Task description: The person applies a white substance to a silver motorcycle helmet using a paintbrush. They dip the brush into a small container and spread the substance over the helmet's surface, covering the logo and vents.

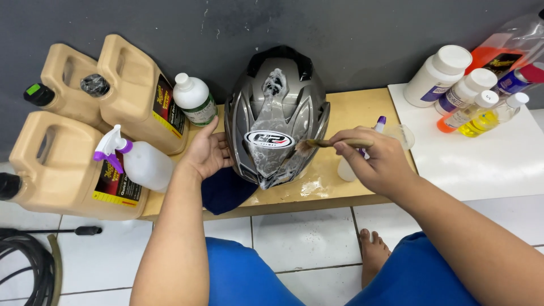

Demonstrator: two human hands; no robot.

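The glossy grey and black motorcycle helmet [276, 116] sits on the low wooden bench [351, 113], streaked with white foam. The person's left hand [208, 153] lies flat and open against its side, steadying it, while the right hand [371, 157] grips a small wooden-handled brush [326, 144] whose bristles touch the foamy shell. Scrubbing appears under way; working further round would call for turning the helmet. Tan plastic jugs [102, 113] with dark labels stand left, beside a white spray bottle [139, 161] with a purple trigger; white-capped bottles [459, 85] cluster right.
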